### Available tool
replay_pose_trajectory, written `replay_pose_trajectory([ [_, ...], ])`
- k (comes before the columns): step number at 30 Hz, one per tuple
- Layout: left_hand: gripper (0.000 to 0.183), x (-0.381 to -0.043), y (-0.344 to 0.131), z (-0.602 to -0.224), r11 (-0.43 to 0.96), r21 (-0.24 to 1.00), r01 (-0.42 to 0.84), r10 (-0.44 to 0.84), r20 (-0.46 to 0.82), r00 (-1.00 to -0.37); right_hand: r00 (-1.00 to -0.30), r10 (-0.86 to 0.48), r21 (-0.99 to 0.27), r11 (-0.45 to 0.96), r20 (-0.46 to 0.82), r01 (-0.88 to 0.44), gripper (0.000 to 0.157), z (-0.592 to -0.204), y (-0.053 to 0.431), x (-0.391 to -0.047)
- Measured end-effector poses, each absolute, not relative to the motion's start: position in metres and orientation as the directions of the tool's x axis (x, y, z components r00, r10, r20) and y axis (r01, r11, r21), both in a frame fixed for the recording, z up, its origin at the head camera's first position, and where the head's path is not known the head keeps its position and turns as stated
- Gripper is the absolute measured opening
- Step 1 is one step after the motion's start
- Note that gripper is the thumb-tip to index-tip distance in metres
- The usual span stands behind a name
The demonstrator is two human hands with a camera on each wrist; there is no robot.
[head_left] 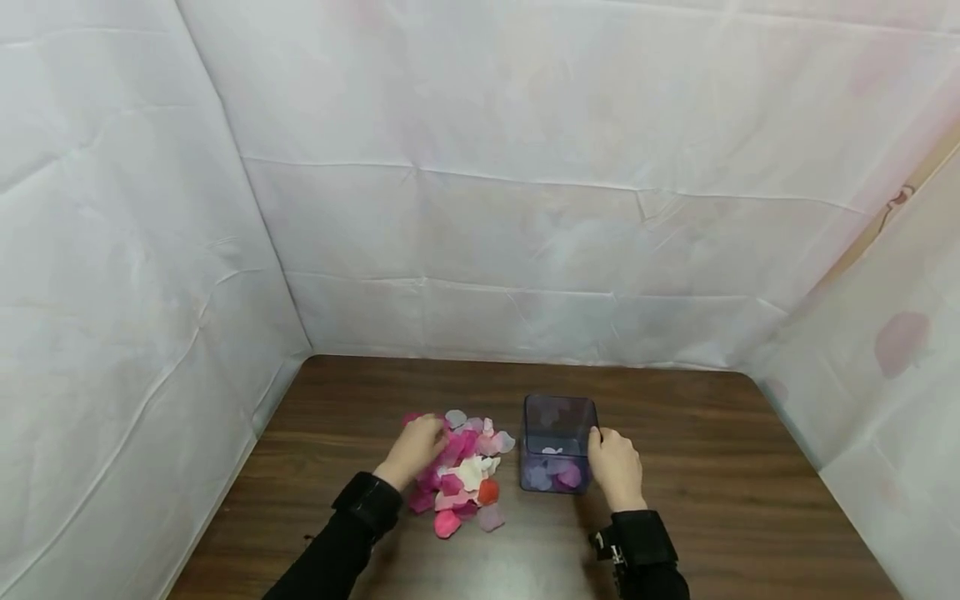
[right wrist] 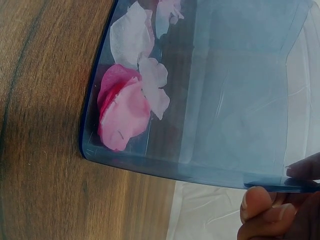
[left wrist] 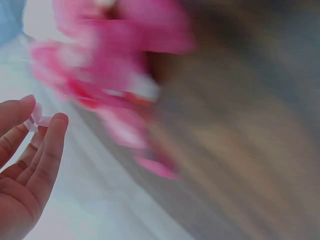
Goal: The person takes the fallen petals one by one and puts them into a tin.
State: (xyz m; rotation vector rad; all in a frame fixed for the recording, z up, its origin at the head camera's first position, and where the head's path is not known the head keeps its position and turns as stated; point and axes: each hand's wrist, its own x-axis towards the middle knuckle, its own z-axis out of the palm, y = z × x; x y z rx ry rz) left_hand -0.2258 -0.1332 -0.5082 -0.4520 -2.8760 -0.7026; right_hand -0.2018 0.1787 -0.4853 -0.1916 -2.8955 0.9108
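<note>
My left hand [head_left: 415, 447] is over the left side of a loose pile of artificial petals [head_left: 471, 473] in pink, magenta, white, lilac and orange-red. In the left wrist view, its thumb and fingertips pinch a small pale pink petal [left wrist: 43, 120]. My right hand [head_left: 618, 472] holds the right rim of a clear bluish plastic box [head_left: 558, 422], thumb and fingers on either side of the wall. Inside at the bottom lie several petals, among them a pink petal [right wrist: 131, 112] and a whitish petal [right wrist: 131, 36].
Everything stands on a dark wood-grain table [head_left: 720, 467]. White cloth [head_left: 510, 242] hangs behind the table and along both sides. The box stands a short way right of the pile.
</note>
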Motion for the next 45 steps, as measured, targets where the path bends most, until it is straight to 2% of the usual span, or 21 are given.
replay_pose_trajectory([
  [6, 0.007, -0.241, -0.074, -0.468, 0.745, 0.457, 0.485, 0.356, 0.343, -0.869, -0.984, 0.167, -0.574, 0.813, 0.066, 0.099, 0.04, -0.484, 0.178, -0.204],
  [10, 0.01, -0.245, -0.035, -0.446, 0.706, 0.418, 0.571, 0.448, 0.361, -0.818, -0.985, 0.167, -0.572, 0.813, 0.048, 0.11, 0.04, -0.483, 0.178, -0.205],
  [17, 0.01, -0.245, 0.018, -0.434, 0.713, 0.268, 0.648, 0.612, 0.211, -0.762, -0.982, 0.18, -0.574, 0.811, 0.055, 0.117, 0.041, -0.482, 0.178, -0.206],
  [22, 0.006, -0.242, 0.034, -0.437, 0.72, 0.176, 0.672, 0.657, 0.141, -0.741, -0.982, 0.176, -0.574, 0.812, 0.062, 0.109, 0.041, -0.482, 0.178, -0.208],
  [26, 0.013, -0.241, 0.036, -0.444, 0.736, 0.133, 0.664, 0.652, 0.127, -0.748, -0.985, 0.164, -0.578, 0.81, 0.056, 0.102, 0.04, -0.483, 0.178, -0.208],
  [31, 0.028, -0.24, 0.027, -0.449, 0.734, 0.187, 0.653, 0.641, 0.126, -0.757, -0.984, 0.168, -0.58, 0.808, 0.058, 0.103, 0.041, -0.485, 0.178, -0.207],
  [35, 0.026, -0.24, 0.01, -0.445, 0.721, 0.231, 0.653, 0.612, 0.228, -0.757, -0.983, 0.171, -0.578, 0.809, 0.061, 0.105, 0.042, -0.486, 0.177, -0.207],
  [40, 0.021, -0.24, -0.026, -0.439, 0.724, 0.273, 0.633, 0.518, 0.391, -0.761, -0.982, 0.17, -0.576, 0.812, 0.084, 0.091, 0.041, -0.485, 0.176, -0.207],
  [45, 0.021, -0.237, -0.074, -0.443, 0.764, 0.373, 0.527, 0.38, 0.399, -0.834, -0.983, 0.161, -0.571, 0.817, 0.089, 0.082, 0.04, -0.482, 0.177, -0.206],
])
